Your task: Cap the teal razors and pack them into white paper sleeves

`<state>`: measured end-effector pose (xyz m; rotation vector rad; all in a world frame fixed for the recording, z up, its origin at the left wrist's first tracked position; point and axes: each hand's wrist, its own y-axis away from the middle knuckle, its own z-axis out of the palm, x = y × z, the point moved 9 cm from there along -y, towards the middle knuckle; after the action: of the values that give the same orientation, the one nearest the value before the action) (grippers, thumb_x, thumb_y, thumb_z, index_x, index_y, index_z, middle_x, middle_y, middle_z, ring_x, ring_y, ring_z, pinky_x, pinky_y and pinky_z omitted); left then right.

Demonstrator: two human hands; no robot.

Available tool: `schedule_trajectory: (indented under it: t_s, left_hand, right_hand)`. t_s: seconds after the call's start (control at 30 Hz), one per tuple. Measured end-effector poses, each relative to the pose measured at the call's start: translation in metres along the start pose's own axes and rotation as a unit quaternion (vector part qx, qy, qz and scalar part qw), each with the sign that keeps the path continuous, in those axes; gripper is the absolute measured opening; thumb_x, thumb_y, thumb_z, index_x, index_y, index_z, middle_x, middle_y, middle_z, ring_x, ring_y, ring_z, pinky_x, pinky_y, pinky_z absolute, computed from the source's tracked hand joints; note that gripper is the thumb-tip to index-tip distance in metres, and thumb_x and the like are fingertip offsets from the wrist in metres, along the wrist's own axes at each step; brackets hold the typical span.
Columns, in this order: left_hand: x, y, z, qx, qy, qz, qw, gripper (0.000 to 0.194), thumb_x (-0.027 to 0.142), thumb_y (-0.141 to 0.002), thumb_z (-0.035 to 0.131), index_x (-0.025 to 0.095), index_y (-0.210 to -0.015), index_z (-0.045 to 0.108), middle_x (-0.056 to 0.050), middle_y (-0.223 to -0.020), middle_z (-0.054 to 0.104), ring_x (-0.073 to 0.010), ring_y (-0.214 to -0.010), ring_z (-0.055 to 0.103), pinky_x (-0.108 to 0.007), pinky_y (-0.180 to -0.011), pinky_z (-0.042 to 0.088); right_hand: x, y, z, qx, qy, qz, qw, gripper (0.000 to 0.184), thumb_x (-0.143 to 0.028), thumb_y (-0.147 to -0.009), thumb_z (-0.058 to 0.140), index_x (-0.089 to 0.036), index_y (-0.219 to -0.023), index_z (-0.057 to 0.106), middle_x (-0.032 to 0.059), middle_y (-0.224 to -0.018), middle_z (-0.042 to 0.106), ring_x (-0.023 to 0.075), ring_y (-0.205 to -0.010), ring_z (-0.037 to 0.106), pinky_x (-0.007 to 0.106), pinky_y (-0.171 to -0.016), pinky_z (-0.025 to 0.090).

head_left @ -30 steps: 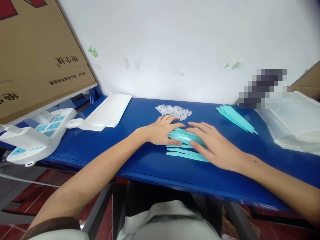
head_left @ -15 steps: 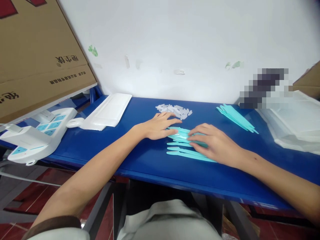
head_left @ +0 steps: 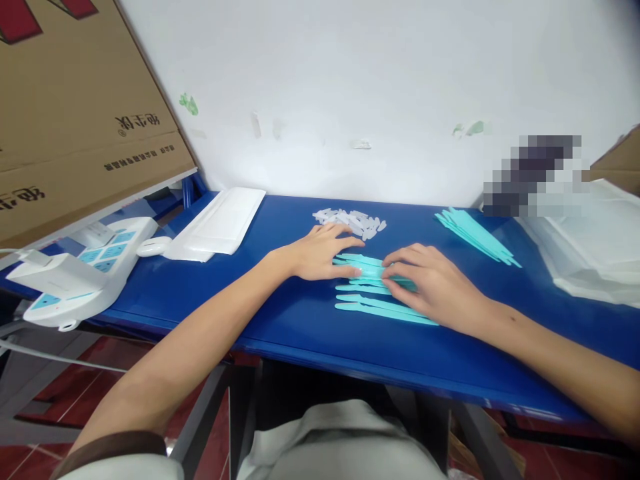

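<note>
Several slim teal eyebrow razors (head_left: 383, 307) lie side by side on the blue table, partly under my hands. My left hand (head_left: 323, 253) has its fingers spread, with the thumb against the left ends of the upper razors. Curled fingers and thumb of my right hand (head_left: 417, 280) close on the middle of an upper eyebrow razor (head_left: 371, 272), which catches a shiny glare. My palm hides the razors' right ends. Just beyond my left fingertips is a loose pile of small whitish translucent caps (head_left: 357, 221).
More teal razors (head_left: 477, 237) lie fanned at the back right, near a translucent plastic bin (head_left: 590, 247). On the left are white flat packs (head_left: 220, 223), a white power strip (head_left: 100, 267) with plugs, and a large cardboard box (head_left: 75, 100). A white wall (head_left: 350, 87) bounds the back.
My right fingertips have shifted slightly along the upper razors, and the glare there has moved. My left hand keeps nearly the same pose. The whole view has drifted slightly.
</note>
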<state>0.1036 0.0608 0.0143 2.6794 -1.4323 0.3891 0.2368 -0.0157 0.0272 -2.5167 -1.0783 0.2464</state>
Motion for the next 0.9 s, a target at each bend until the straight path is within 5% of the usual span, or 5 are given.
schedule_trajectory:
  t_s: [0.37, 0.73, 0.9]
  left_hand:
    - [-0.001, -0.002, 0.002, 0.015, -0.014, 0.005, 1.000, 0.071, 0.069, -0.100, 0.052, 0.023, -0.153, 0.051, -0.018, -0.158, 0.045, -0.0390, -0.146, 0.039, -0.059, -0.120, 0.029]
    - [-0.001, -0.002, 0.008, -0.002, -0.019, 0.001, 1.000, 0.070, 0.068, -0.100, 0.050, 0.025, -0.155, 0.048, -0.016, -0.157, 0.044, -0.0378, -0.146, 0.039, -0.059, -0.119, 0.032]
    - [0.000, -0.002, 0.009, -0.008, -0.009, 0.000, 1.000, 0.074, 0.072, -0.099, 0.048, 0.026, -0.157, 0.046, -0.016, -0.157, 0.044, -0.0373, -0.145, 0.039, -0.058, -0.120, 0.031]
  right_hand:
    - [0.006, -0.001, 0.002, -0.002, -0.008, 0.012, 1.000, 0.027, -0.028, -0.105, 0.052, -0.017, -0.101, 0.076, 0.0123, -0.107, 0.075, 0.0278, -0.093, 0.065, 0.044, -0.080, 0.046]
    - [-0.018, 0.002, 0.000, -0.015, -0.064, -0.065, 0.996, 0.027, -0.030, -0.106, 0.055, -0.021, -0.113, 0.079, 0.0122, -0.124, 0.073, 0.0298, -0.120, 0.061, 0.047, -0.098, 0.045]
    - [-0.031, 0.001, -0.005, -0.015, -0.044, -0.090, 0.995, 0.027, -0.030, -0.106, 0.055, -0.018, -0.113, 0.078, 0.0111, -0.105, 0.074, 0.0279, -0.103, 0.063, 0.046, -0.093, 0.044]
